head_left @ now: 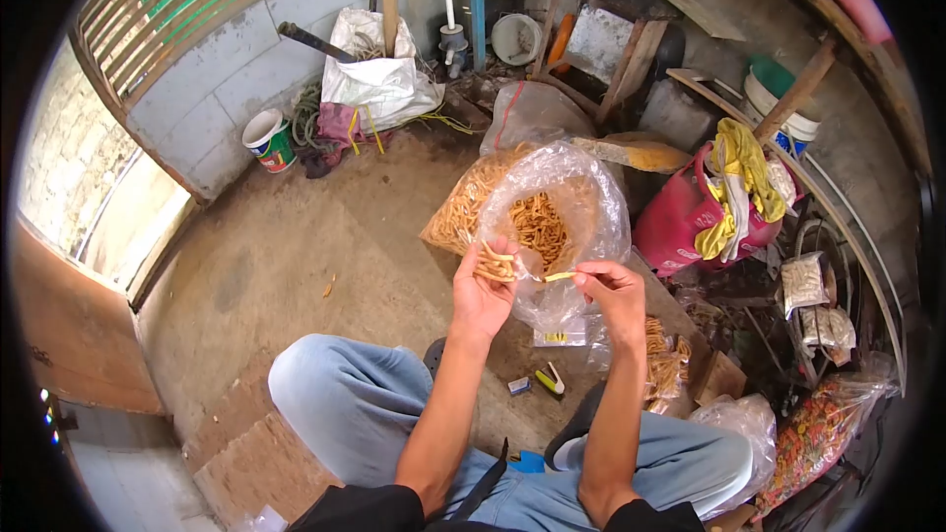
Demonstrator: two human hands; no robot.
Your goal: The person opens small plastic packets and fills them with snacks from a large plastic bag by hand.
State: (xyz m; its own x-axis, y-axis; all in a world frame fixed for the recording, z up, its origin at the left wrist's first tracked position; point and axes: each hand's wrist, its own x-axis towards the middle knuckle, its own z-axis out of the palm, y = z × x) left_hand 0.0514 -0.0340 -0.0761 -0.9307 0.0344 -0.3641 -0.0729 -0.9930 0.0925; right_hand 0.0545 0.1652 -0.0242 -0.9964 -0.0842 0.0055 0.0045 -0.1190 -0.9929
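Note:
My left hand (pixel 481 298) is turned palm up, fingers curled around several pale brown snack sticks (pixel 495 266). Between the thumb and fingers of my right hand (pixel 616 298) is the end of a thin yellowish strip (pixel 560 277), pointing toward my left hand; its exact kind is unclear. Just beyond both hands stands a large clear plastic bag (pixel 603 199), its mouth wide and facing me. Brown snack sticks (pixel 537 227) fill its inside. Some clear film hangs between my hands, and I cannot tell whether either hand touches it.
Small packed snack bags (pixel 666 360) lie right of my right forearm. A green-handled stapler (pixel 550 380) and a little box (pixel 519 386) rest on the floor between my legs. Farther right are a pink tub (pixel 680 217) with cloths and a bag of colourful packets (pixel 823 433).

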